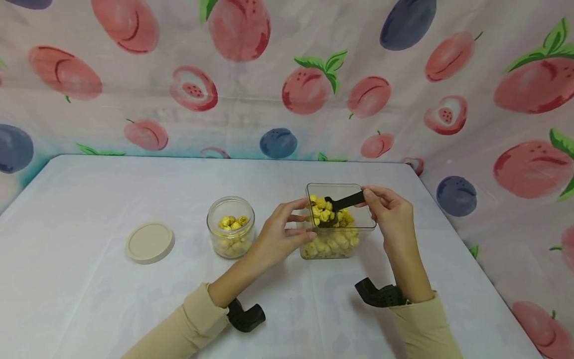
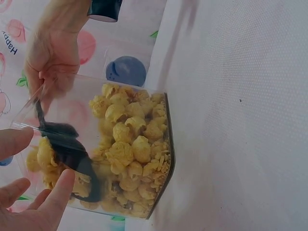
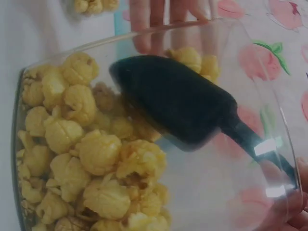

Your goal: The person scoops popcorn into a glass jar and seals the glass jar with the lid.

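My right hand [image 1: 396,214] pinches the handle of a black plastic scoop [image 1: 349,201] above the right side of a clear rectangular container [image 1: 345,229]. Yellow popcorn [image 1: 334,244] fills the container's lower part. The scoop's head [image 3: 173,101] is inside, tilted down against the popcorn, with several pieces behind it in the right wrist view. My left hand [image 1: 280,232] is at the container's left side, fingers spread and fairly straight, fingertips [image 2: 65,185] at the clear wall. Left of that hand stands an uncovered clear jar [image 1: 247,234] with some popcorn [image 1: 233,223] inside.
A round beige lid [image 1: 149,243] lies on the white-covered table [image 1: 107,199], left of the jar. Fruit-print cloth [image 1: 242,114] hangs behind the table and along its right. A black curved device [image 1: 245,317] is worn on each wrist.
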The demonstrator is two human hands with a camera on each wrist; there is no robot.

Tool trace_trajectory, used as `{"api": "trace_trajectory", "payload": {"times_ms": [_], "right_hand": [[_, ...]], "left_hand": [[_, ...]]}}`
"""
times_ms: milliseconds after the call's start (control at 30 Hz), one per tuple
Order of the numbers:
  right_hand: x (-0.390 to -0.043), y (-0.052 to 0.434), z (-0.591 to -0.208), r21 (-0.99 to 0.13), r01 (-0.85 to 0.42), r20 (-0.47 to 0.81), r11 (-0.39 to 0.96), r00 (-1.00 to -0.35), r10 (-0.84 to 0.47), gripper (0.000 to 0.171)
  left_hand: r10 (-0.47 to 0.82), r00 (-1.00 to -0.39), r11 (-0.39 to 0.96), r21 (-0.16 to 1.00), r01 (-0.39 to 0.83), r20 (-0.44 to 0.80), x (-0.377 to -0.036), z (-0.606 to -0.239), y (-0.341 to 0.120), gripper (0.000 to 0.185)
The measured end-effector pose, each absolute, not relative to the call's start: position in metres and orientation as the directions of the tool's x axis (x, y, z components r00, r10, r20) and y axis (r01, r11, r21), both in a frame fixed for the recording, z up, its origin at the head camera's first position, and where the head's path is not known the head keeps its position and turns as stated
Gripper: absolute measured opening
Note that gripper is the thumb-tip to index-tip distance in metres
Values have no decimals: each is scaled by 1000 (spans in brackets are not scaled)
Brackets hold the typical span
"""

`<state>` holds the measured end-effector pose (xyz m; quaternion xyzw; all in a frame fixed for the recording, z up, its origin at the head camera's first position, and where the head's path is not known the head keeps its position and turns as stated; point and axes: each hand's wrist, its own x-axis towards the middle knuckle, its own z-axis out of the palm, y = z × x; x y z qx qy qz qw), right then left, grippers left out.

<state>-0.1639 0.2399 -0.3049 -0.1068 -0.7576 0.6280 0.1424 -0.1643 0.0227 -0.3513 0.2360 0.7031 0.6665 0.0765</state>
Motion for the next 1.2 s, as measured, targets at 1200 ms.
{"api": "trace_trajectory", "payload": {"times_ms": [1200], "right_hand": [[-173,287,-313,-901,67,-103,-428,-993,62,16]], "left_hand": [[449,-876,25,978,209,176,-167,-350,20,65]]}}
